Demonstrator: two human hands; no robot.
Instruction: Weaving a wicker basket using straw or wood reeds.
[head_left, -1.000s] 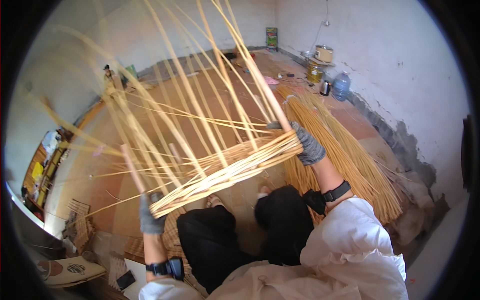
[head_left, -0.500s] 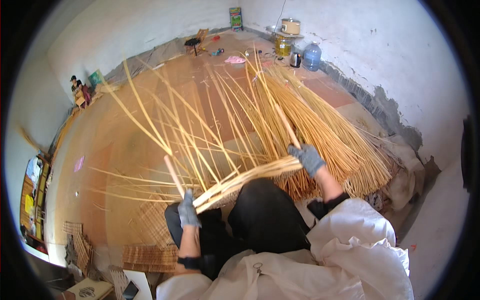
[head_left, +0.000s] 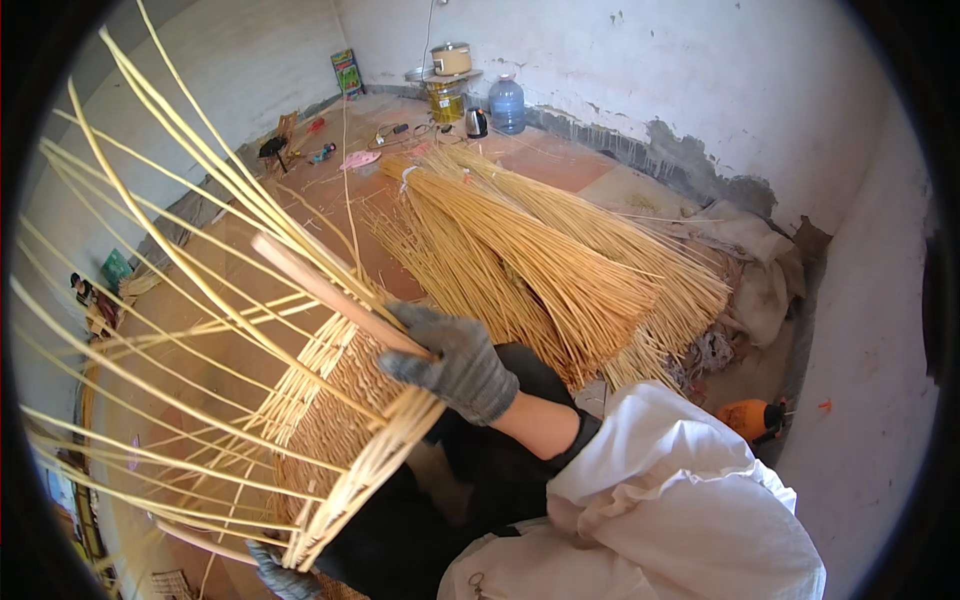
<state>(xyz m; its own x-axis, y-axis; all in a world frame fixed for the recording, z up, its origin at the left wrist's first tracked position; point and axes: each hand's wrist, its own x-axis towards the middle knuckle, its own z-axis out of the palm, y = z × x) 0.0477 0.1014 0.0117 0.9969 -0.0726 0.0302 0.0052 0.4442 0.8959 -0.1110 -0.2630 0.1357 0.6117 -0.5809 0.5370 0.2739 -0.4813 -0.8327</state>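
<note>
A half-woven wicker basket stands tilted on its edge in front of my knees, with several long pale stakes fanning up and to the left. My right hand, in a grey glove, grips the basket's upper rim together with a flat wooden stick that juts up to the left. My left hand, also gloved, holds the lower rim at the bottom edge of the picture and is mostly hidden.
A big bundle of straw-coloured willow rods lies on the floor beyond my knees. A water bottle, a kettle and a pot stand by the far wall. Crumpled cloth and an orange object lie at the right.
The basket has been turned up onto its edge and brought closer. My right hand has shifted left along the rim onto the wooden stick; my view has swung right.
</note>
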